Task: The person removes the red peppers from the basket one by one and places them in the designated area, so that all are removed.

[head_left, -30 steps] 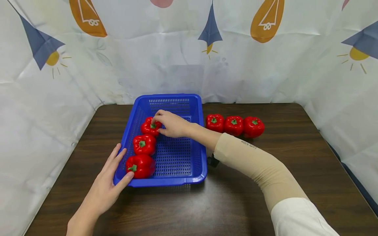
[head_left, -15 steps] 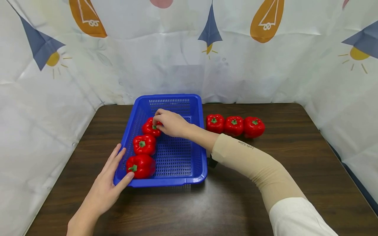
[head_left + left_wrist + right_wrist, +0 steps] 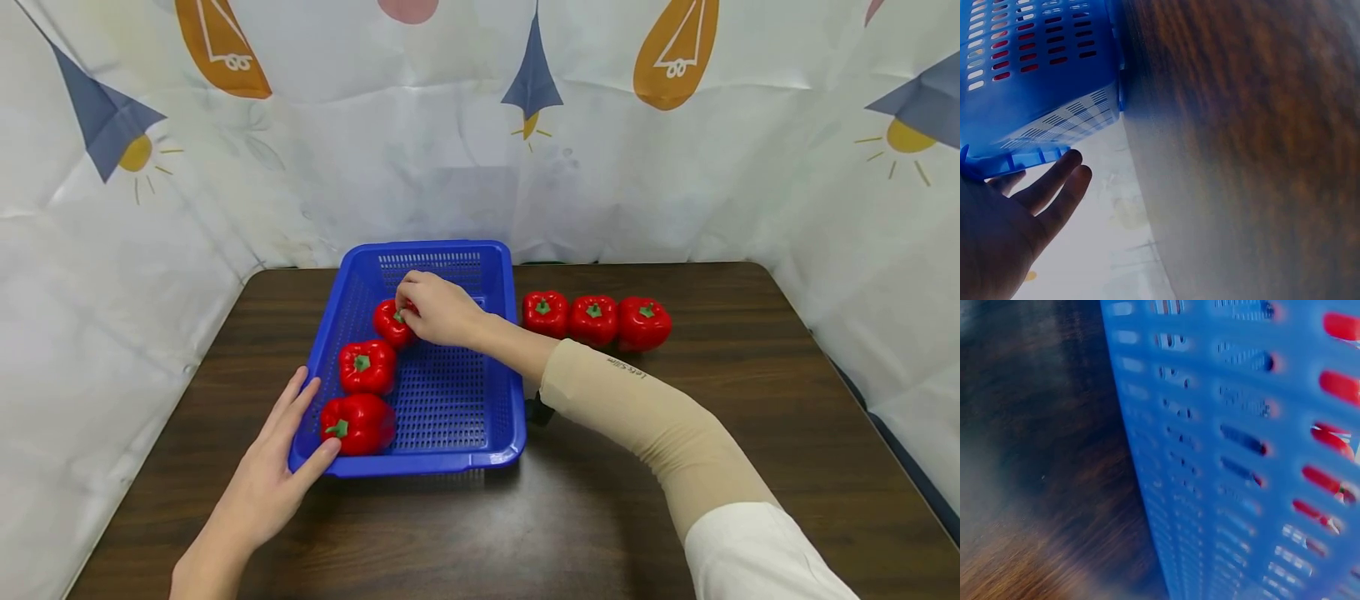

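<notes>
A blue perforated plastic basket [image 3: 450, 461] holds three red bell peppers in a column along its left side. My right hand [image 3: 444, 312] reaches over the right wall and grips the farthest bell pepper [image 3: 390, 323] near its green stem, partly covering it. The middle bell pepper [image 3: 367, 367] and the nearest bell pepper [image 3: 360, 423] lie in front of it. My left hand [image 3: 262, 475] rests at the basket's near left corner, fingers extended along the outside and thumb over the rim. In the left wrist view, the straight fingers [image 3: 1060, 187] lie at the rim.
Right of the basket, three more red bell peppers [image 3: 594, 320] stand in a row on the dark wooden table [image 3: 600, 517], partly behind my right forearm. A white patterned cloth [image 3: 465, 183] hangs behind the table and at both sides.
My right hand has shifted slightly right and away, and the farthest bell pepper has moved a little to the right with it. The left hand and basket have stayed in place.
</notes>
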Demonstrator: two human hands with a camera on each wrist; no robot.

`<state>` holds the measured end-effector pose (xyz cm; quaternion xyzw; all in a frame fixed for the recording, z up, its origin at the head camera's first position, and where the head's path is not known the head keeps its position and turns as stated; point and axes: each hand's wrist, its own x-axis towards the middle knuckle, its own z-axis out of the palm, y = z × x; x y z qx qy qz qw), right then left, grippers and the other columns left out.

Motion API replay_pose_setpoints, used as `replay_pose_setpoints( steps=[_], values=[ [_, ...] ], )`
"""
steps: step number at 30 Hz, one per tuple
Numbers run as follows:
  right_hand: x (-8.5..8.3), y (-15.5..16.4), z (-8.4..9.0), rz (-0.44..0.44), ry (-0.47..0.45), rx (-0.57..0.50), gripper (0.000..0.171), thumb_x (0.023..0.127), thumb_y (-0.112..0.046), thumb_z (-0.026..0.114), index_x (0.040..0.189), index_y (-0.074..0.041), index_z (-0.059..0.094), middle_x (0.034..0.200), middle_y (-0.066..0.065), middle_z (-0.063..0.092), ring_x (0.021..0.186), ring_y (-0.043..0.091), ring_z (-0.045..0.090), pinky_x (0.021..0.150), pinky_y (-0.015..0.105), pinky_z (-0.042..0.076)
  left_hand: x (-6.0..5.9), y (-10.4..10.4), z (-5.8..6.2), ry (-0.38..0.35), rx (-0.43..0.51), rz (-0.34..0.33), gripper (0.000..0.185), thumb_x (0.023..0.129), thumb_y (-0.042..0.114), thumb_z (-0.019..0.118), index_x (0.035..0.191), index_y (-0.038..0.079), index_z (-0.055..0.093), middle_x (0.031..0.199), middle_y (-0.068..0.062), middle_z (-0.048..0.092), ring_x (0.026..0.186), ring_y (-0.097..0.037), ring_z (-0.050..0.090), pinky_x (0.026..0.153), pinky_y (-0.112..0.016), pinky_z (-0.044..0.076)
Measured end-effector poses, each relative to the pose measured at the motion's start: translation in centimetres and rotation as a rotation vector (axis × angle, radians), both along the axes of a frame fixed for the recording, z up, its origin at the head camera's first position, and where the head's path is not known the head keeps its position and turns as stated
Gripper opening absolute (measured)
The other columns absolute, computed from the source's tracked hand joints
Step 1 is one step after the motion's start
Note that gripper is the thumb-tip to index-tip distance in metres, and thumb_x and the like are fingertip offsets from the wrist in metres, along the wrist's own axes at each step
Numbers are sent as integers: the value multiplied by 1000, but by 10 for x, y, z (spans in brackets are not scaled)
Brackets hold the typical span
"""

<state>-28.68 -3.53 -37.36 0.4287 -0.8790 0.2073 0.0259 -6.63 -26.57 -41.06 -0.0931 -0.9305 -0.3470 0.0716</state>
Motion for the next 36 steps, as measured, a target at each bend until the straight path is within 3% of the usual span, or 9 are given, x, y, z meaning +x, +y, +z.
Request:
replay_pose_setpoints(
  steps=[11,16,21,27,31,36],
  values=[
    [-3,7,-5,-1,-97,-65,4,100,-9,57,100,-9,61,86,1,60,74,15,55,63,25,46,-1,0,-1,6,3,-1,79,98,25,70,164,21,27,172,1,11,153,-40,20,103,-78,31],
    [-3,9,-9,16,-139,-60,17,103,-17,57,118,-9,60,98,3,63,81,15,56,68,26,48,0,0,-1,1,1,2,80,98,26,70,164,21,27,172,2,11,153,-40,20,102,-78,32],
    [-5,13,-11,27,-153,-39,32,106,-29,56,131,-11,60,120,3,65,100,14,60,85,27,52,0,0,0,-1,-6,4,80,98,27,70,165,21,27,172,3,11,153,-39,21,101,-79,34],
    [-7,17,-8,65,-204,19,48,97,-29,68,138,-9,53,134,6,58,116,16,57,98,28,49,0,0,1,4,-9,2,80,98,27,70,164,20,27,172,2,11,153,-40,21,101,-79,34],
    [-7,18,-9,69,-238,48,62,92,-27,78,143,-7,48,138,9,52,123,19,55,102,28,48,0,0,1,6,-14,2,80,98,27,70,164,20,27,172,3,11,153,-40,21,100,-79,34],
    [-4,19,-9,27,-268,41,70,88,-31,83,143,-6,50,134,11,50,118,20,56,99,30,51,0,-1,0,6,-22,0,81,98,27,70,165,18,25,172,2,11,153,-38,21,102,-76,34]
  ],
)
